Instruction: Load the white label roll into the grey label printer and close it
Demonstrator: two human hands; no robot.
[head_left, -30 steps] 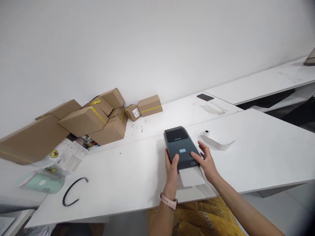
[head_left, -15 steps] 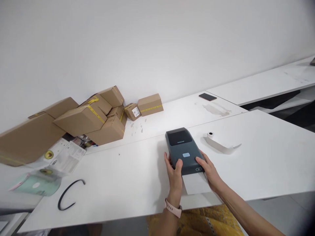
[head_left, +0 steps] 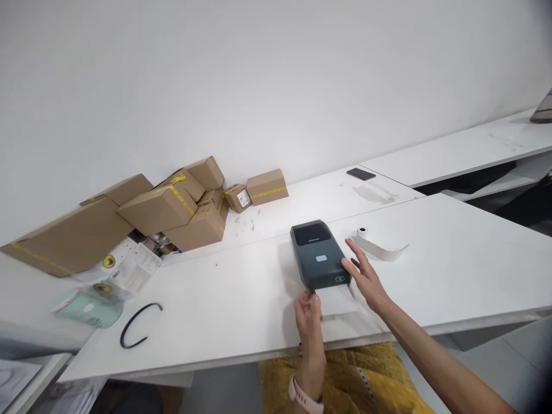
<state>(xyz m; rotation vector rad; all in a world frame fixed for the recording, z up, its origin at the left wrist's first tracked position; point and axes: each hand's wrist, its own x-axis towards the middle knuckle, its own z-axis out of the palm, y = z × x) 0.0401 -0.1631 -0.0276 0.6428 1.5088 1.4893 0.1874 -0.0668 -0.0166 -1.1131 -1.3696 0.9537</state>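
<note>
- The dark machine (head_left: 311,268) is on the white table (head_left: 241,313) or just above it; it is hard to tell if it sits flat.
- The machine's long way runs away from the person, and its far end leans a little to the left.
- A white paper (head_left: 338,302) shows at the machine's near end. It is hard to tell if it comes out of the machine or lies under it.
- The left hand (head_left: 309,323) is by the machine's near left corner, next to the paper. Its fingers are bent and its thumb is close to them. One cannot tell if it pinches anything.
- The right hand (head_left: 367,283) is at the machine's right side. It is spread wide and has hold of nothing, but its thumb seems to touch the machine.
- Both hands are very near, but the right one reaches farther up the machine's side.
- A paper roll (head_left: 361,233) lies to the machine's right, just past the right fingertips.
</note>
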